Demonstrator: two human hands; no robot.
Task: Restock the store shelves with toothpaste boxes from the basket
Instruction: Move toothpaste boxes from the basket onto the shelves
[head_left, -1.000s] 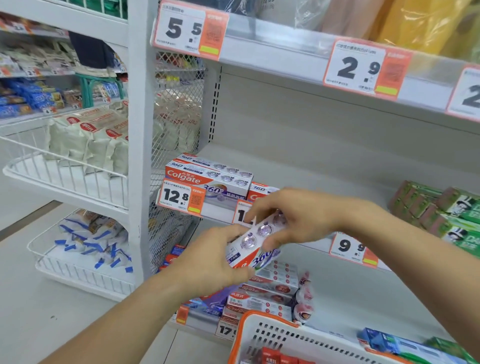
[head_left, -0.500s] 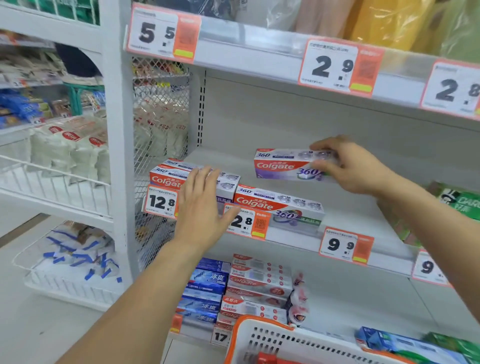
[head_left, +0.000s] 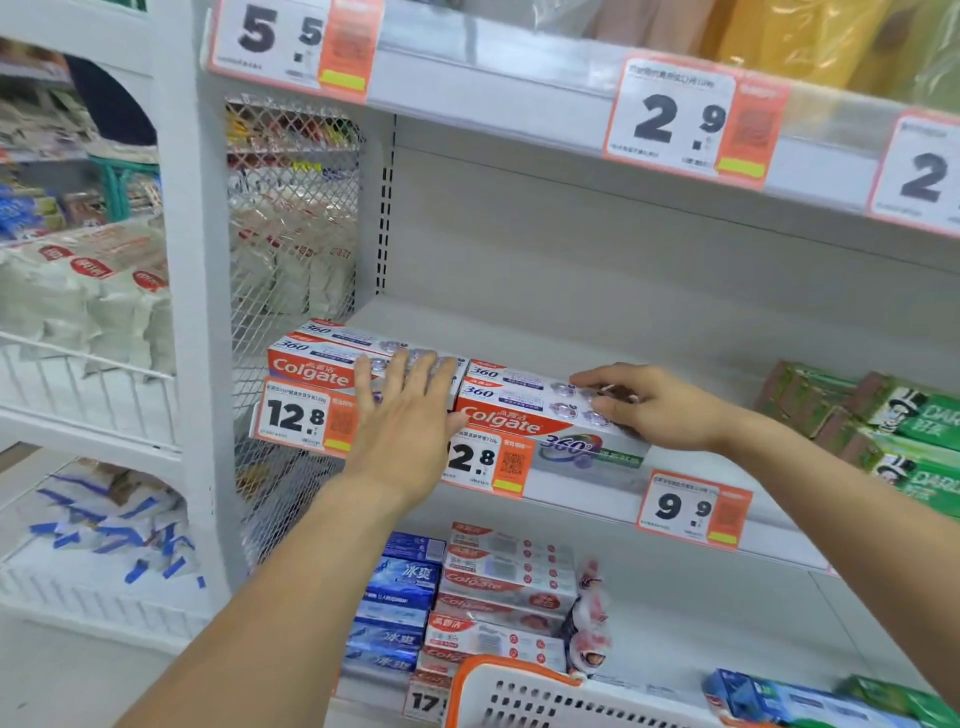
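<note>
White shelf (head_left: 597, 332) carries four toothpaste boxes (head_left: 524, 402) at its front lip; flat left hand (head_left: 405, 415) braces them, right hand (head_left: 649, 408) curls on one, and an uneven push could tip the front box off.

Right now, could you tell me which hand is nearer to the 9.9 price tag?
Right. The right hand rests on the Colgate boxes just up and left of the 9.9 tag; the left hand lies flat further left, by the 12.8 tag.
</note>
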